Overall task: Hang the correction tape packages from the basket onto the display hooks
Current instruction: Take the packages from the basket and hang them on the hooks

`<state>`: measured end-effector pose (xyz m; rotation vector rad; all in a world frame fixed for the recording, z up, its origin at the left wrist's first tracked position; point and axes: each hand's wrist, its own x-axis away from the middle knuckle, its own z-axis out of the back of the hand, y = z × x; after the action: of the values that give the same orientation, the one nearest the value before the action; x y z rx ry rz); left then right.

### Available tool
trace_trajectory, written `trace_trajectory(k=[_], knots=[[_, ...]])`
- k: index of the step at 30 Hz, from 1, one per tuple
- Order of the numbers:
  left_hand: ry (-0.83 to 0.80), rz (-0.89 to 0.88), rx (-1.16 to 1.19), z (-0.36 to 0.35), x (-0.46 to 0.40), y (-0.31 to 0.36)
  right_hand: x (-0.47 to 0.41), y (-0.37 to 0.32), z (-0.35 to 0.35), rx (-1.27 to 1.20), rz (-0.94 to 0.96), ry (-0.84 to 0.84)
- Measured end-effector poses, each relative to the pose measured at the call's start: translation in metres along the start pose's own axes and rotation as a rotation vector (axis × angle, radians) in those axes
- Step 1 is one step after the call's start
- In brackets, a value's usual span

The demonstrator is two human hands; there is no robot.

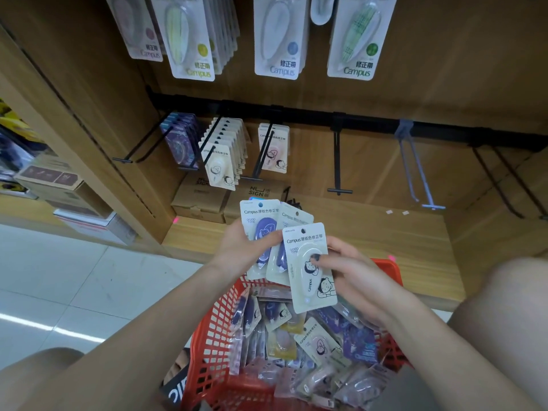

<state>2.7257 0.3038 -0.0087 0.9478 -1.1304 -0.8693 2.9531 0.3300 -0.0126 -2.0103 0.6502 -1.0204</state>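
Note:
My left hand [240, 247] grips two purple correction tape packages [261, 229], fanned upright above the red basket [213, 330]. My right hand [353, 274] pinches a white correction tape package [311, 271] in front of them, thumb on its face. The basket below holds several more packages [311, 345] in a loose pile. Behind, a black rail [311, 118] carries display hooks: one full of cream packages [222, 155], one with pink packages [274, 146], one with dark purple packages [179, 137]. An empty black hook [338, 164] and an empty grey hook [415, 167] stick out to the right.
Larger Campus packages [278, 37] hang on the upper row. Cardboard boxes [204, 197] sit on the wooden shelf under the hooks. More empty black hooks [504, 185] stand at far right. A wooden divider [89, 120] bounds the bay on the left. My knees flank the basket.

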Motion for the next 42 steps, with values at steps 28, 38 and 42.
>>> trace_trajectory(k=[28, 38, 42], knots=[[0.008, -0.155, -0.138, -0.013, -0.015, 0.009, 0.006, -0.009, 0.041, 0.209, 0.347, 0.233], [0.005, -0.163, -0.188, -0.018, -0.015, 0.007, -0.009, -0.020, 0.045, 0.283, 0.322, 0.264], [-0.007, -0.160, -0.182, -0.021, -0.016, 0.007, -0.006, -0.012, 0.045, 0.299, 0.318, 0.246]])
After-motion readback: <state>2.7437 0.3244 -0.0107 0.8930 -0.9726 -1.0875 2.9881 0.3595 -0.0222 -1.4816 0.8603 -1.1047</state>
